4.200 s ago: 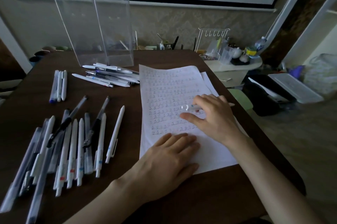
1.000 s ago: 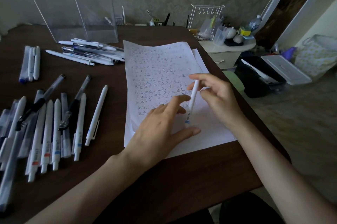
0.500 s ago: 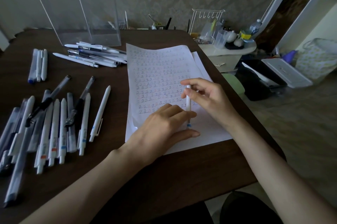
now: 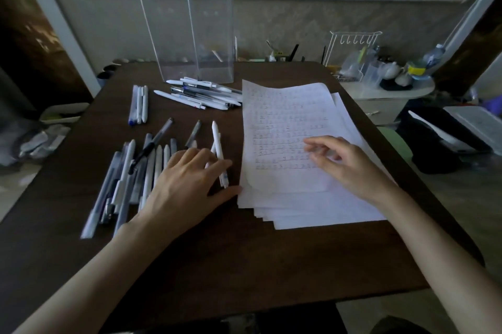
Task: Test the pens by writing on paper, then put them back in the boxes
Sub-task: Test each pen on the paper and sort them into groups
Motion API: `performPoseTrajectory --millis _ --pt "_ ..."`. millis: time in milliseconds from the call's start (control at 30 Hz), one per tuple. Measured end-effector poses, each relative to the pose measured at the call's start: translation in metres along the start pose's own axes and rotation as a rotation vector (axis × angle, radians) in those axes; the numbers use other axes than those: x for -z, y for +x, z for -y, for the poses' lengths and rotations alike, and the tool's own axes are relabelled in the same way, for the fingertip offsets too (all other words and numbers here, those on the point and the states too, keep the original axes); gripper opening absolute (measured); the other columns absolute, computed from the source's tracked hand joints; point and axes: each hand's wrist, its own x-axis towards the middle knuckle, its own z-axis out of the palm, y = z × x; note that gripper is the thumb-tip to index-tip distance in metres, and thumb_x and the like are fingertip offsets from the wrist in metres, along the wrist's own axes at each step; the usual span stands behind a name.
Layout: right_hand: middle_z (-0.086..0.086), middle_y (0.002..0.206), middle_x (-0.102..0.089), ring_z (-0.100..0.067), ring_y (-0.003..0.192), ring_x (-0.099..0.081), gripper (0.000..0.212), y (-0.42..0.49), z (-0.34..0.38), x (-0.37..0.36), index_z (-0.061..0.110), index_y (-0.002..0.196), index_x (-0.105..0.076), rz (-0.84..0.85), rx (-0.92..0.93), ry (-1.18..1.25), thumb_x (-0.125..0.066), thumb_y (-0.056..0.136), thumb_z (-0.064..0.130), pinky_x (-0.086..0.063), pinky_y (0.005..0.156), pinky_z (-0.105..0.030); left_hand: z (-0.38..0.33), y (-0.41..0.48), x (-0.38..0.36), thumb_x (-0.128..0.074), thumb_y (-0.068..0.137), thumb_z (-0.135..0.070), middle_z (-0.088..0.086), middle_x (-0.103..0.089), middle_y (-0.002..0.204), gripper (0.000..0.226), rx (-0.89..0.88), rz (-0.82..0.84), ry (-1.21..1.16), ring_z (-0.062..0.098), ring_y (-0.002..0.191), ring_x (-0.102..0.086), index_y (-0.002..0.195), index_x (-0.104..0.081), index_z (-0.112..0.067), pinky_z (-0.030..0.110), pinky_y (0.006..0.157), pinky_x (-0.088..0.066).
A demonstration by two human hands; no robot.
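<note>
1. The left hand (image 4: 190,179) lies over the row of pens (image 4: 159,160) at near left. Its fingers are spread almost straight, with the tips touching a white pen (image 4: 216,135), probably to pick it.
2. The right hand (image 4: 339,160) hovers above the paper (image 4: 285,105), fingers loosely curled and seemingly empty, ready to write.
3. The clear boxes (image 4: 190,29) stand at the far side, awaiting pens.

Left grip (image 4: 190,181) flat, fingers spread; right grip (image 4: 343,164) loosely curled.

The left hand (image 4: 187,187) hides the lower ends of several pens (image 4: 158,162). The right hand (image 4: 350,168) has blurred fingers (image 4: 315,142); marks on the paper (image 4: 285,105) are too small to read.
</note>
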Motion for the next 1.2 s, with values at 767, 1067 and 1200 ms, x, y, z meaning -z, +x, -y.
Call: performPoseTrajectory --millis 767,1067,1200 --pt "-0.008 0.109 -0.055 -0.027 0.105 -0.049 0.015 0.187 0.090 -0.108 0.010 0.099 -0.059 -0.113 0.088 -0.643 -0.053 0.094 0.023 -0.041 0.082 -0.036 0.019 0.000 -0.005 -0.034 0.091 -0.059 -0.005 -0.041 0.141 0.050 0.212 -0.043 -0.181 0.014 0.130 -0.035 0.128 -0.053 -0.031 0.030 0.106 -0.026" --pt "0.002 0.083 -0.061 -0.016 0.081 -0.057 0.008 0.140 0.087 -0.085 0.011 0.089 -0.061 -0.268 0.180 -0.365 -0.063 0.089 0.019 -0.046 0.069 -0.028 0.020 -0.001 -0.003 -0.048 0.091 -0.046 0.002 -0.048 0.135 0.041 0.203 -0.106 -0.227 0.022 0.124 -0.044 0.123 -0.059 -0.023 0.036 0.102 -0.034" --pt "0.004 0.084 -0.062 -0.005 0.082 -0.055 0.007 0.074 0.081 -0.039 0.011 0.088 -0.064 -0.129 0.206 -0.203 -0.067 0.086 0.018 -0.040 0.072 -0.010 0.017 0.002 0.003 -0.059 0.085 -0.032 0.012 -0.049 0.133 0.047 0.198 -0.272 -0.216 0.032 0.121 -0.048 0.128 -0.055 -0.014 0.043 0.095 -0.040"
